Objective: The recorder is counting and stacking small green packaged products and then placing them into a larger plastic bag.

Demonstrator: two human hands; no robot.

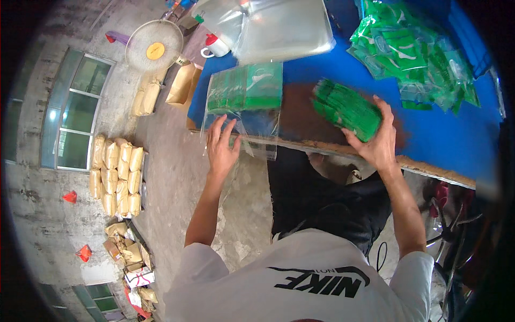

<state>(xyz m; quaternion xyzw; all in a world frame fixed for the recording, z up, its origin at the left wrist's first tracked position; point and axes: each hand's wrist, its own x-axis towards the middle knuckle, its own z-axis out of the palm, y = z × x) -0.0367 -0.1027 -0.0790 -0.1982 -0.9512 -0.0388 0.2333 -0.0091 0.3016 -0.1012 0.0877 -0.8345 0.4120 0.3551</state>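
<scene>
My right hand (381,142) is closed around one end of a thick stack of green packets (343,110), thumb on the near side and fingers over the far side. The stack is tilted over a worn brown patch of the blue table. To the left lies a clear plastic bag (252,129) with rows of green packets (244,94) inside. My left hand (222,147) rests on the loose near end of this bag, its fingers apart and stretched toward the packets. That end hangs past the table's front edge.
A heap of loose green packets (413,59) covers the far right of the blue table (306,70). Flat clear bags (289,29) lie at the back, beside a white cup with a red lid (216,46). A fan (154,47) and stacked brown sacks (118,172) stand left.
</scene>
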